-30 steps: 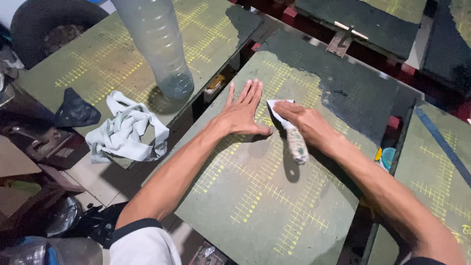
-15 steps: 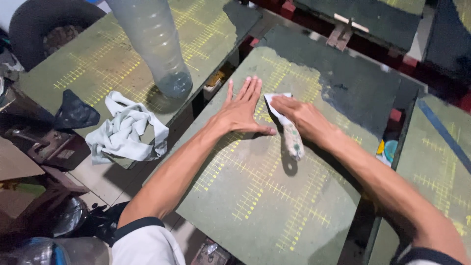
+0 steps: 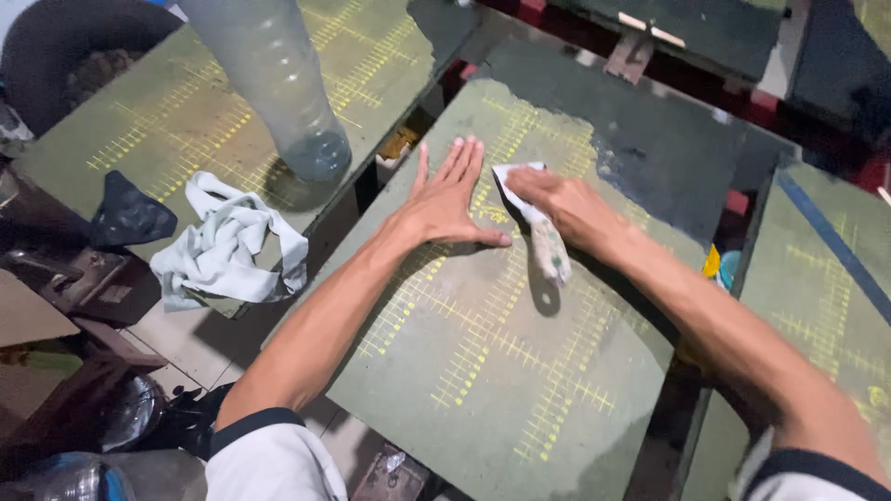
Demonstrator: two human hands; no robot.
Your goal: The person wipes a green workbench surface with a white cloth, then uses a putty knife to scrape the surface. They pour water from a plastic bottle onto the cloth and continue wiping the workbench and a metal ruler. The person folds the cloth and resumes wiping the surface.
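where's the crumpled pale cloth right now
In the head view the crumpled pale cloth lies at the left, on the near edge of the neighbouring green board, below the clear plastic bottle and beside a dark rag.

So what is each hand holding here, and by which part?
The right hand grips a white scraper-like tool around its middle. The left hand holds nothing, lying flat on the green board.

No packages, labels, signs or screens in view.
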